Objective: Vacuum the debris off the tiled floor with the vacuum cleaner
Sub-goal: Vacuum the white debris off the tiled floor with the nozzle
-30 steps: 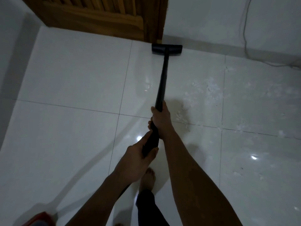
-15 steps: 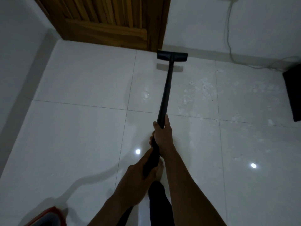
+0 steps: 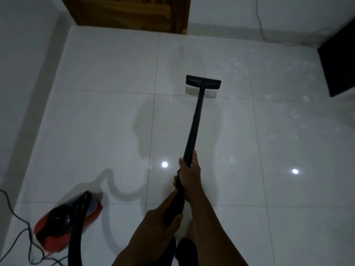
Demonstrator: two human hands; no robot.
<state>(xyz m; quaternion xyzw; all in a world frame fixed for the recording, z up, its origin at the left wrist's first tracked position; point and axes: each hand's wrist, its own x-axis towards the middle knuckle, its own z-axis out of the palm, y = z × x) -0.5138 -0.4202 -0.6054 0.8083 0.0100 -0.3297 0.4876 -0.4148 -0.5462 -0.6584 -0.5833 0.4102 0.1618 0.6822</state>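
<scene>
Vacuum wand (image 3: 194,127): black, long axis running from the hands up and slightly right, away from the person toward the far wall. Its flat nozzle (image 3: 203,82) sits crosswise to the wand, low over the tiled floor (image 3: 105,131) just beyond a grout line; whether it touches the tile cannot be told.

Right hand (image 3: 189,173): clenched round the wand, the upper of the two grips. Left hand (image 3: 159,221): wrapped round the thicker black section below it, nearer the body.

Debris (image 3: 294,116): pale flecks scattered on the tiles to the right of the nozzle, apart from it.

Vacuum cleaner body (image 3: 63,221): red and black, on the floor at lower left, blurred; any marking is unreadable. A black hose (image 3: 76,233) crosses over it, and a dark cord (image 3: 19,223) trails on the floor beside it.

Wooden door (image 3: 130,12) at the far wall; dark object (image 3: 338,64) at the right edge.
</scene>
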